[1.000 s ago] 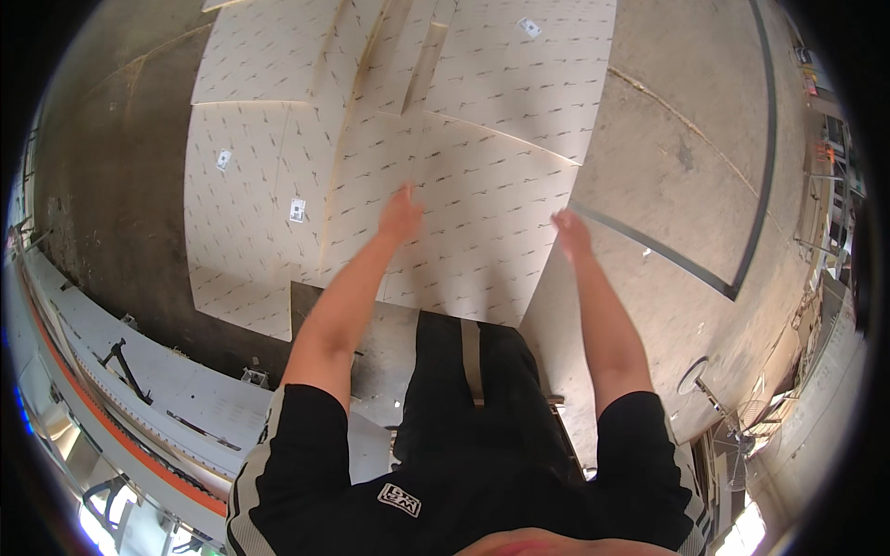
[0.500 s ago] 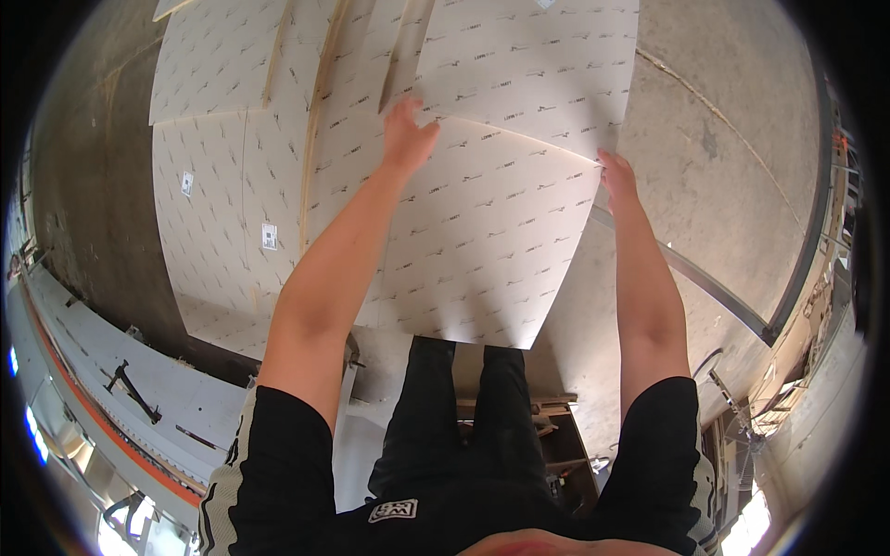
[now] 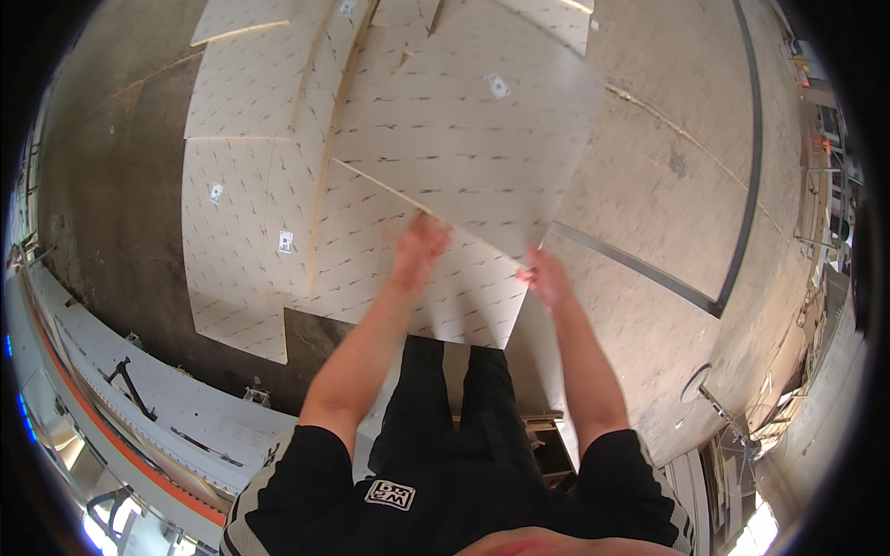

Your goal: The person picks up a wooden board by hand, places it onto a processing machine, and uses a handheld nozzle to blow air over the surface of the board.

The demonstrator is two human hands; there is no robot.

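A pale board (image 3: 464, 139) printed with rows of small dark marks lies at a slant over a stack of similar boards. A white label (image 3: 498, 85) is stuck on its face. At its near right corner, my right hand (image 3: 547, 276) is closed on the edge. Farther left along that near edge, my left hand (image 3: 423, 248) is at the board, smeared by motion, so its grip cannot be told. Under both hands lies the lower printed board (image 3: 464, 296), its near edge close to my legs.
More printed boards (image 3: 236, 167) with small labels lie to the left. A dark metal bar frame (image 3: 649, 269) rests on the concrete floor (image 3: 667, 343) at the right. A long white machine with an orange strip (image 3: 139, 463) stands at lower left.
The upper board has come nearer to me and turned, and its label shows farther down. Both hands have drawn back toward my body with it, the right one also moving left.
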